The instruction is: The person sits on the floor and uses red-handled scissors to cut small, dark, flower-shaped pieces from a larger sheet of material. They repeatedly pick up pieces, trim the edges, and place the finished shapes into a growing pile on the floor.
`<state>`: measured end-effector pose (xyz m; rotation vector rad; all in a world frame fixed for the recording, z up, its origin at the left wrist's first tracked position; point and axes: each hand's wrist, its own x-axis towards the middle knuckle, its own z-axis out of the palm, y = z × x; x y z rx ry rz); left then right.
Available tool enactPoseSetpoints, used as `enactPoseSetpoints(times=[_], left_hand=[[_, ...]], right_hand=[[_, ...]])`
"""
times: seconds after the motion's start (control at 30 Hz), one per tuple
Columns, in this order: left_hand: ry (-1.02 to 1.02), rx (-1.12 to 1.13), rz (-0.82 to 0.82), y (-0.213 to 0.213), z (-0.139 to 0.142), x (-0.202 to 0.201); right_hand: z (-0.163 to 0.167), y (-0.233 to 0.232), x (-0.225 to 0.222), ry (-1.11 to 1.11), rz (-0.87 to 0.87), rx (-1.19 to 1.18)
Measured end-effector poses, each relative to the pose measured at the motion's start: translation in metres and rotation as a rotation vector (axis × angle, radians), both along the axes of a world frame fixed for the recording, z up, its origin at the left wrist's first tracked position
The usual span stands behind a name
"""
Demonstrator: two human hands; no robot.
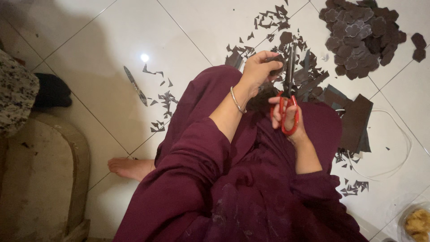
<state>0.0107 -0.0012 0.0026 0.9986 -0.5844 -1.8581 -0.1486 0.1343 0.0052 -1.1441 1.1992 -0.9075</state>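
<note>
Person sits on a white tiled floor [103, 67], maroon clothing over the lap. Left hand [260, 67] is curled round a small dark piece [275, 60], pinching it up against the blades. Right hand [286, 117] has fingers through the red handles of the scissors [289, 85], blades pointing away from the body and meeting the piece; whether the blades are parted or closed cannot be made out.

Progress, judging by what lies around: a good deal seems done. A big pile of cut shapes [363, 38] with scalloped edges sits toward the far right of the floor, two more just beside it at the right edge. Dark offcuts [277, 20] are scattered beyond the hands, and more scraps [163, 101] lie left of the knee. A stack of uncut dark sheets [354, 121] rests right of the lap, so plenty probably remains.

Also on the floor: a thin metal tool [135, 85] left of the scraps, a white cord [394, 134] looping on the right, a bare foot [130, 168] near the left.

Hard to read: the piece is mostly hidden by fingers, its shape is unclear. A container with something yellowish [416, 222] is cut off at the bottom right corner. Left edge shows a cushion and a patterned cloth, partly out of view.
</note>
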Motion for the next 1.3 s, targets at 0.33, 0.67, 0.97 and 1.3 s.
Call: enactPoseSetpoints(times=[0.33, 0.67, 0.97, 1.3], left_hand=[[-0.011, -0.177, -0.048, 0.003, 0.003, 0.005], [-0.022, -0.147, -0.036, 0.001, 0.005, 0.007], [-0.028, -0.067, -0.045, 0.001, 0.013, 0.011], [0.074, -0.193, -0.034, 0.002, 0.006, 0.006]], right_hand=[[0.005, -0.005, 0.005, -0.051, 0.056, 0.094], [0.023, -0.005, 0.015, 0.011, 0.088, 0.08], [0.022, -0.005, 0.014, -0.027, 0.079, 0.069], [0.026, -0.003, 0.015, 0.002, 0.085, 0.06]])
